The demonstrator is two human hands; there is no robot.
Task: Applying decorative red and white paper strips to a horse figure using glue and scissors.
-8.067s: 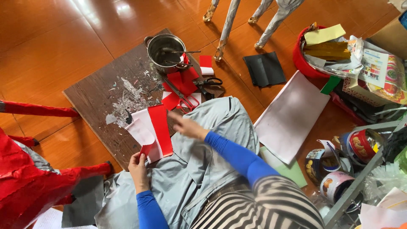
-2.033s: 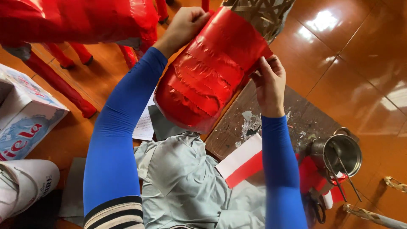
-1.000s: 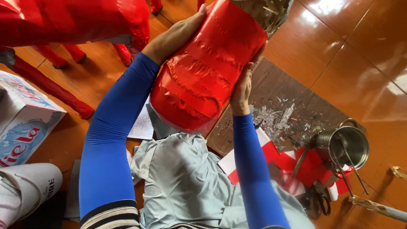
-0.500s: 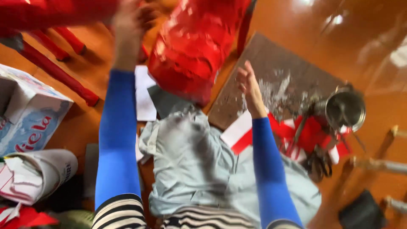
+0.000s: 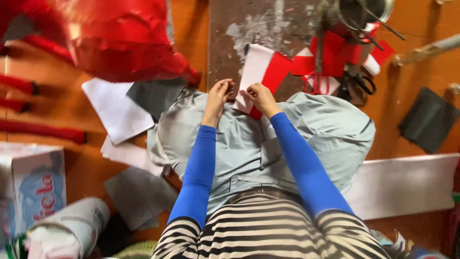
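Note:
A folded red and white paper sheet (image 5: 261, 72) lies on a worn wooden board (image 5: 268, 24) in front of my lap. My left hand (image 5: 219, 94) and my right hand (image 5: 256, 95) meet at its near edge, both pinching it with fingers curled. The big red foil-covered shape (image 5: 124, 38) now rests on the floor at the upper left, away from both hands. More red and white paper pieces (image 5: 335, 52) lie by the scissors (image 5: 359, 81) to the right.
A metal pot (image 5: 359, 12) with tools stands at the board's far end. White and grey sheets (image 5: 117, 112) lie left of my lap, a white panel (image 5: 402, 184) at right, a dark pad (image 5: 429, 120), red sticks (image 5: 43, 129) and a cardboard box (image 5: 31, 187) at left.
Both hands let go of the red foil shape, which now lies at upper left. They came down to the board and took hold of the red and white paper.

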